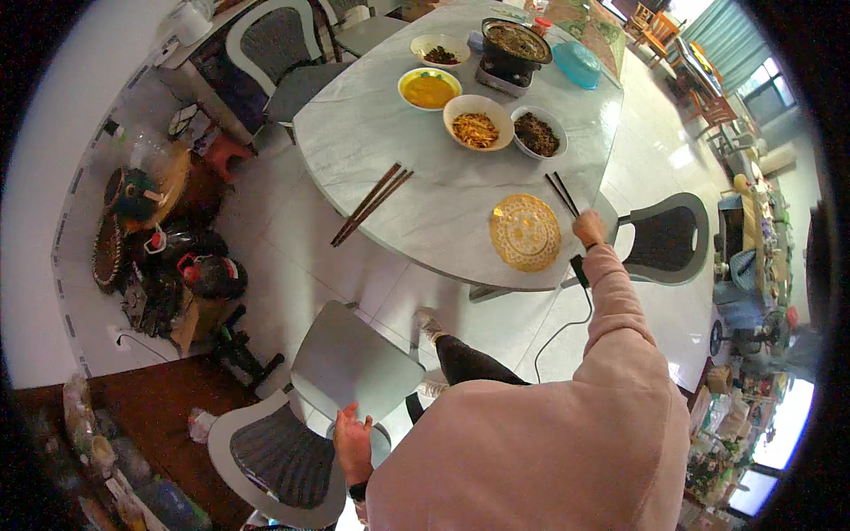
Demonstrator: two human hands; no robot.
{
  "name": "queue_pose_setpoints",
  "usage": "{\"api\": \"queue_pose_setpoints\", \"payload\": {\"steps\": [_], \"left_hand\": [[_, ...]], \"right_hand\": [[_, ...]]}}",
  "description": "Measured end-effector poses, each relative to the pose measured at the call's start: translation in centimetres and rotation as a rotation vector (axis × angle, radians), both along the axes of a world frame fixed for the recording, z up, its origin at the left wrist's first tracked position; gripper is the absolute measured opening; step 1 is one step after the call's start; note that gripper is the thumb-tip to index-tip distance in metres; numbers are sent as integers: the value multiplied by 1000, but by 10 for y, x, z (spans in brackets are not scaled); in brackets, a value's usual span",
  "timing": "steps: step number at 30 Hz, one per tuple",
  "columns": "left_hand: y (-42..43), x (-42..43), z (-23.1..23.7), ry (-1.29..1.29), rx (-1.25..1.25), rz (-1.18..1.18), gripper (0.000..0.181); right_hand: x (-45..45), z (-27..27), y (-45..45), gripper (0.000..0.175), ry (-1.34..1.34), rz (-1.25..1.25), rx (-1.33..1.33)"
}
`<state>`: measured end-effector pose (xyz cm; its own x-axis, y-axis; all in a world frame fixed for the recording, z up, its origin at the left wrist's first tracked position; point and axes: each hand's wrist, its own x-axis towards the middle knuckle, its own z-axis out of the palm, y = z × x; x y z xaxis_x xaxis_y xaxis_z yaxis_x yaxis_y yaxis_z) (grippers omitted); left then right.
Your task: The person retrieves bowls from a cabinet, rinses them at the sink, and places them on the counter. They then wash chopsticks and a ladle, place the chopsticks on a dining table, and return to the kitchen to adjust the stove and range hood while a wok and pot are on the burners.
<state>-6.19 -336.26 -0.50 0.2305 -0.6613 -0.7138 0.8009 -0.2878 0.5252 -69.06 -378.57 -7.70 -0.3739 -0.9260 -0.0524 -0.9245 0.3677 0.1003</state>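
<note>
My right hand (590,227) is at the table's right edge, closed around the near ends of a pair of dark chopsticks (562,194). Just left of it lies a round yellow-and-white patterned placemat (525,232). More brown chopsticks (372,204) rest at the left edge, their ends overhanging. My left hand (352,438) hangs low beside a grey chair (355,362), fingers apart and holding nothing. Farther up the marble-patterned table (372,133) stand a bowl of shredded food (477,126), a bowl of dark minced food (539,135) and a yellow-rimmed bowl of orange-yellow food (430,89).
A black pot (515,41) sits on a small stove (503,81), with a blue plastic cover (576,64) beside it. Another bowl (439,52) holds dark food. A chair (664,239) stands at the right. A cable (564,325) hangs below the table edge. Clutter (179,245) lines the left wall.
</note>
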Motion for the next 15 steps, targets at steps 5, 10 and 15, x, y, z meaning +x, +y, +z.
{"api": "queue_pose_setpoints", "payload": {"steps": [5, 10, 15], "left_hand": [[-41, 0, -9, 3, -61, -100, 29], [-51, 3, -7, 62, -64, -112, 26], [-30, 3, -14, 86, -70, -129, 28]], "right_hand": [[-77, -43, 34, 22, -328, -98, 145], [-13, 6, 70, 25, -861, 198, 61], [183, 63, 133, 19, -1611, -102, 456]]}}
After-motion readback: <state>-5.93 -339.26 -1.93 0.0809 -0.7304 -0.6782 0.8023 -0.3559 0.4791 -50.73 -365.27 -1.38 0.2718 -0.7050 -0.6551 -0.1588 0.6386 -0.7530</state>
